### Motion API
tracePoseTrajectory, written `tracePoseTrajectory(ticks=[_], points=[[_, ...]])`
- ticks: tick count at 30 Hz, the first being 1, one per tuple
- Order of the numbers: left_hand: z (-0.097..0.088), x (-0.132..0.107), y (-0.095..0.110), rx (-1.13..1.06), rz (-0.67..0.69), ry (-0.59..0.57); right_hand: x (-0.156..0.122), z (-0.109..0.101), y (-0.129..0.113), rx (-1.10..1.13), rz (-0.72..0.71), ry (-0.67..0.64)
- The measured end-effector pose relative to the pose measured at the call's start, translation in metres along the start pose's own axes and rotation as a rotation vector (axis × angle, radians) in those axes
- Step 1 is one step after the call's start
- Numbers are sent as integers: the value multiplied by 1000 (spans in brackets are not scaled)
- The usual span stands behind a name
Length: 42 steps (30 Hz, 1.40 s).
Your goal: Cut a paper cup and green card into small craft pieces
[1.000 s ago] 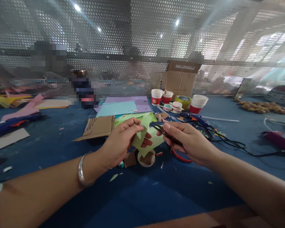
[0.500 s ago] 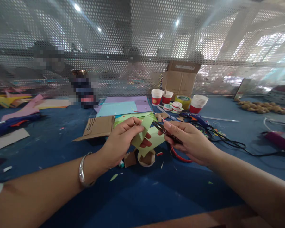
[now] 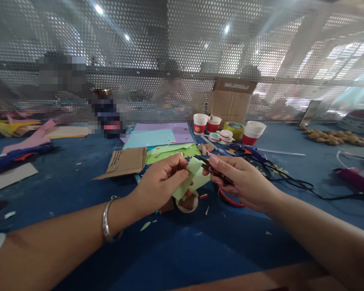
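Observation:
My left hand [image 3: 165,180] pinches a folded piece of light green paper [image 3: 186,180] between thumb and fingers. In my right hand [image 3: 238,178] is a pair of dark scissors [image 3: 205,162], its handles mostly covered by my fingers. The blades point left, close to the upper right edge of the paper. Below the paper stands a small white paper cup [image 3: 186,208] with brown cardboard inside. A scrap of cardboard [image 3: 167,206], partly behind my left hand, lies beside that cup.
Behind my hands lie coloured paper sheets [image 3: 150,137] and a cardboard piece [image 3: 125,161]. Red-and-white paper cups [image 3: 253,132] and yellow tape [image 3: 234,130] stand farther back. A blue glue gun [image 3: 251,152] trails a black cable [image 3: 293,182] at right. A red curved object [image 3: 230,200] sits below my right hand.
My left hand has shifted slightly right and down, bringing the green paper nearer the scissors. The paper's lower point over the cup has lifted or turned away. My right hand has barely moved.

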State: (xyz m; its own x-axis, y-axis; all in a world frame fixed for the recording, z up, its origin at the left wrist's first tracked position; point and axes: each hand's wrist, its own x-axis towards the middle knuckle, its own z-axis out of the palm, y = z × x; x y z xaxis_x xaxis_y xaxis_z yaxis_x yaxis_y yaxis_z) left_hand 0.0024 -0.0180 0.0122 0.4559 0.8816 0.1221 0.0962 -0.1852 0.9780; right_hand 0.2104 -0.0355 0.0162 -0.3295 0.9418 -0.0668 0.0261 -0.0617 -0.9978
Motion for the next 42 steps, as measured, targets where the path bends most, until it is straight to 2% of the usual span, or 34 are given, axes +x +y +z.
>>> tracePoseTrajectory(ticks=[16, 23, 27, 30, 33, 37, 42], points=[[-4, -2, -13, 147, 43, -57, 2, 2, 5, 94, 42, -19], [0, -2, -10, 91, 2, -75, 0, -2, 0, 134, -68, 12], [-1, -5, -6, 246, 54, -91, 0, 1, 0, -25, -169, 47], [-2, -8, -1, 479, 145, -97, 1, 2, 2, -196, -166, 39], [-2, -10, 1, 542, 148, -131, 2, 3, 5, -291, -154, -4], [-1, -9, -3, 427, 74, -111, 2, 3, 6, -272, -165, -8], [1, -2, -7, -27, -165, -102, 2, 2, 7, -175, -172, 32]])
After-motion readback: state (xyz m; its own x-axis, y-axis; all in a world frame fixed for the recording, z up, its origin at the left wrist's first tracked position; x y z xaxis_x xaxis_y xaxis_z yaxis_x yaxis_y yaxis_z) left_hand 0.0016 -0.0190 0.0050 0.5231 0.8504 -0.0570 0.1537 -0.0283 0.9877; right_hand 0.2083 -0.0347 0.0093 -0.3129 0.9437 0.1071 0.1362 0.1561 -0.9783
